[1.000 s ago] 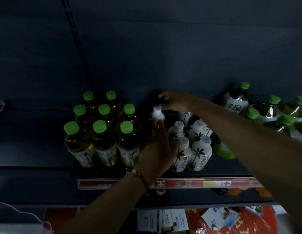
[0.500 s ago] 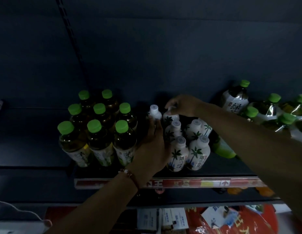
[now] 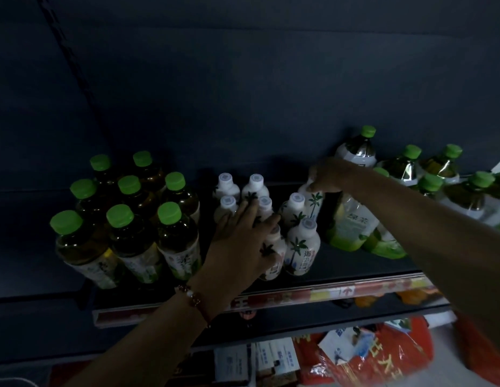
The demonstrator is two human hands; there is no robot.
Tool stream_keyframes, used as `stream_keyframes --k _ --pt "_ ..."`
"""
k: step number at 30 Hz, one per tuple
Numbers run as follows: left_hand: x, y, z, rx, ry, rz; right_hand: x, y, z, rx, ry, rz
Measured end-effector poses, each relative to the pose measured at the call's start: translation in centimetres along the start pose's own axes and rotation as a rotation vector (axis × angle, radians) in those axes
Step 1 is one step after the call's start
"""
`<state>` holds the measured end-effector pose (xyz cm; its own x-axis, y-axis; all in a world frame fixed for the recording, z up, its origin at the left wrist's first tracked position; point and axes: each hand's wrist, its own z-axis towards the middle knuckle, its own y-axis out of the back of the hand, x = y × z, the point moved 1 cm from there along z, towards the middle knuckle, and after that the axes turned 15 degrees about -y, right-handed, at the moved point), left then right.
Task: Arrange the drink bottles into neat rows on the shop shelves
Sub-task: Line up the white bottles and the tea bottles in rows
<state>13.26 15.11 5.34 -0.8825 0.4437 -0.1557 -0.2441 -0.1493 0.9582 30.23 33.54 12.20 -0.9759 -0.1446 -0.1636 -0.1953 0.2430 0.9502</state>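
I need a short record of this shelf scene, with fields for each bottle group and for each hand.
left group: green-capped tea bottles, upright, packed in rows
middle group: white palm-print bottles, upright, rows uneven
right group: larger green-capped bottles, looser
left hand: fingers straight, resting against the white bottles
right hand: grips the top of the rearmost right white bottle
shelf: dark, dimly lit

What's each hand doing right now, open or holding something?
Left hand: open, straight fingers resting against the white palm-tree bottles.
Right hand: its grip is curled round the top of the rear white bottle.
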Motion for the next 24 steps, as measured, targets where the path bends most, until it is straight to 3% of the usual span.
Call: stream_keyframes --k 9,15,18,20,24 --pt "0.2 -0.3 -0.3 -0.037 -0.004 0.005 1.9 0.1 0.3 0.004 0.2 0.251" --pt "0.3 -0.6 -0.5 -0.051 -0.016 -0.008 1.8 -0.7 -1.3 0.061 0.206 0.495" --pt "0.3 -0.8 -0.8 -0.109 -0.034 0.011 0.7 -1.6 -4.3 -0.025 0.24 0.594" --pt "0.3 -0.9 -1.1 -0.17 -0.054 0.053 -0.4 -2.5 -7.0 -0.115 0.28 0.609" --pt "0.4 -1.1 -1.7 -0.201 -0.08 0.068 -1.3 -5.8 -11.0 0.027 0.334 0.435"
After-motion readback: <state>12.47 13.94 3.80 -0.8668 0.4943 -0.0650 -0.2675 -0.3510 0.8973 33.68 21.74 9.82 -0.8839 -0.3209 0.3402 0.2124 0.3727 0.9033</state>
